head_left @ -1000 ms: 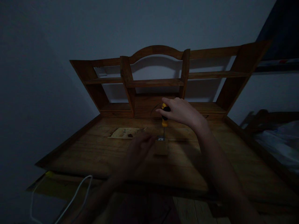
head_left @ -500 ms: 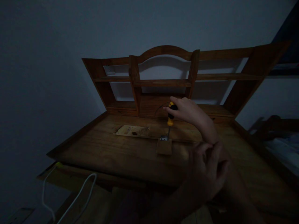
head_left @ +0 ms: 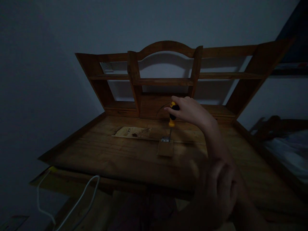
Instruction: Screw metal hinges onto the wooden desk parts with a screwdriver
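My right hand (head_left: pixel 185 109) is closed around the yellow and black handle of a screwdriver (head_left: pixel 171 123). The screwdriver stands nearly upright, its shaft running down to a small metal hinge (head_left: pixel 165 140). That hinge sits along the back edge of a small square wooden board (head_left: pixel 165 149), which lies on the wooden desktop (head_left: pixel 134 157). In the dim foreground, my left hand (head_left: pixel 218 189) crosses over my right forearm, fingers curled against it. Where the screwdriver's tip meets the metal is too dark to make out.
Behind the desktop rises a wooden shelf unit (head_left: pixel 163 82) against the wall. A pale, damaged strip (head_left: pixel 132 132) marks the desktop left of the board. A white cable (head_left: pixel 84 192) hangs by the front left edge. Bedding (head_left: pixel 288 147) shows at right.
The view has shifted slightly, moving the scene left and up. My left hand's fingers have closed in against my right forearm. My right hand keeps its grip on the screwdriver at the hinge.
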`<action>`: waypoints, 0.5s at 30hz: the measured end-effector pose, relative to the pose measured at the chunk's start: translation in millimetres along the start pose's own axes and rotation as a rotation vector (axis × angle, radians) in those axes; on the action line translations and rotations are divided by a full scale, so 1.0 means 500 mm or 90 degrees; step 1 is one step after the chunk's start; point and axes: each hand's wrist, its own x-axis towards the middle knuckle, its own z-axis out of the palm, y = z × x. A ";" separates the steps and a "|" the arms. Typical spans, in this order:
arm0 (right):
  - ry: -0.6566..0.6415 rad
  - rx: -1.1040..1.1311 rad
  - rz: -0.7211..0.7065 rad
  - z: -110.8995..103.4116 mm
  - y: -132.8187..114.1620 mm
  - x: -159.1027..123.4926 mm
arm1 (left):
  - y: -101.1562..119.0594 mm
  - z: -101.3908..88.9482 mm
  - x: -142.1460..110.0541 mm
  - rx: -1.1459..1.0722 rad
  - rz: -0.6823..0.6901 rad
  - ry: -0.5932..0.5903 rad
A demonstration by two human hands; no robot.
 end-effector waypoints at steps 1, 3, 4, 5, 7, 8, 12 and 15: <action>-0.001 -0.005 0.004 0.002 0.001 0.001 | -0.008 -0.005 0.022 0.007 -0.017 0.014; -0.003 -0.011 0.007 0.005 0.002 0.004 | -0.021 -0.008 0.044 0.012 -0.022 0.022; -0.003 -0.012 0.005 0.007 0.002 0.004 | -0.023 -0.005 0.042 0.012 -0.005 0.021; -0.001 -0.010 0.004 0.007 0.003 0.004 | -0.022 -0.001 0.033 0.008 0.026 0.011; 0.001 -0.008 0.003 0.007 0.003 0.003 | -0.013 0.007 0.005 -0.006 0.094 -0.023; 0.003 -0.006 0.001 0.006 0.003 0.002 | -0.006 0.010 -0.009 -0.017 0.110 -0.039; 0.004 0.002 -0.003 0.003 0.003 0.000 | 0.017 0.000 -0.007 -0.022 0.009 0.013; 0.002 0.006 0.006 0.005 0.003 0.002 | 0.013 -0.007 0.029 0.015 -0.061 0.064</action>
